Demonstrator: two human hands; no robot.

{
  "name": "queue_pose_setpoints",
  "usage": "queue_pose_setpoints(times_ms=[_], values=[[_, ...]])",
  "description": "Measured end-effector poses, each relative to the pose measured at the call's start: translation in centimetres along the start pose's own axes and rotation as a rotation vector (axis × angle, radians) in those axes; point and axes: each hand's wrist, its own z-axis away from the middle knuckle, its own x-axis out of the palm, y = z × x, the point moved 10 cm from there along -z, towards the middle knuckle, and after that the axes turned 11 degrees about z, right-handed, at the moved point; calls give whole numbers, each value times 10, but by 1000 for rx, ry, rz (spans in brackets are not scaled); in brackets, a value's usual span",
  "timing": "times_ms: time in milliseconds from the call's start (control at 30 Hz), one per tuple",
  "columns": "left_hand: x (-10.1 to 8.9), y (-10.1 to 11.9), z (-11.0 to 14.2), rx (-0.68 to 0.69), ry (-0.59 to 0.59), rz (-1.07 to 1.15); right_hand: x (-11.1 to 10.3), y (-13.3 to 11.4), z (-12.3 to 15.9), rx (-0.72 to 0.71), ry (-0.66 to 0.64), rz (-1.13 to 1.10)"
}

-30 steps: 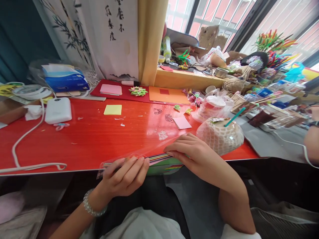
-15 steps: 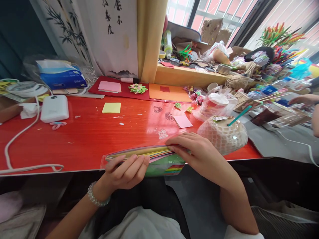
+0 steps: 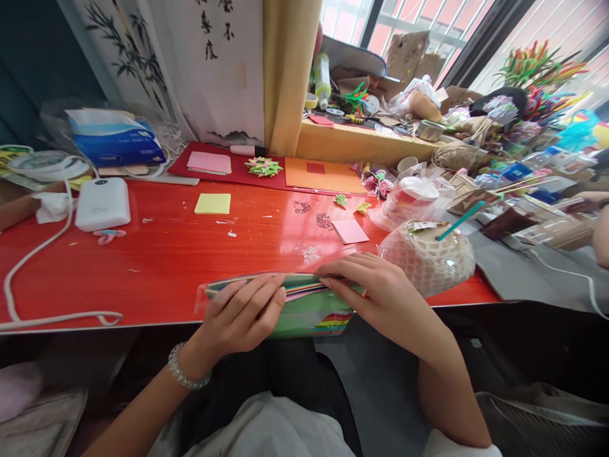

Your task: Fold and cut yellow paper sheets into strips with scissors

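Note:
A clear plastic packet of colored paper [image 3: 304, 317], green at its front with a rainbow-striped corner, is held at the front edge of the red table [image 3: 162, 260]. Edges of many-colored sheets show along its open top. My left hand [image 3: 247, 311], with a beaded bracelet on the wrist, has its fingers bent over the top edge at the left part. My right hand [image 3: 366, 282] pinches the top edge near the right end. Past the packet lie a pink paper square [image 3: 350, 231] and a yellow paper square [image 3: 212, 203].
A netted coconut [image 3: 428, 263] with a teal straw stands right of my right hand. A white power bank [image 3: 103, 204], its cable and a blue tissue pack [image 3: 117, 143] are at the left. A folded paper flower [image 3: 263, 166] rests at the back. Another person's arm shows at far right.
My left fingers have moved up and over the packet's top edge. Green-blue sheets now show there where yellowish ones showed before. My right hand has stayed nearly in place.

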Motion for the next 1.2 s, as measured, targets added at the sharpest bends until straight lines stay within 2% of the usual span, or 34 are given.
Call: queue_pose_setpoints(times_ms=[100,700,900,1200], values=[[2,-4,0,-39,15,1,1,0,-1,3,-5,11],[-1,2,-1,36,37,-31,5,1,-4,21,-9,-6],[0,0,-3,18,-1,-44,6,-1,-4,18,7,10],[2,-1,1,15,26,-48,9,-2,-5,13,9,8]])
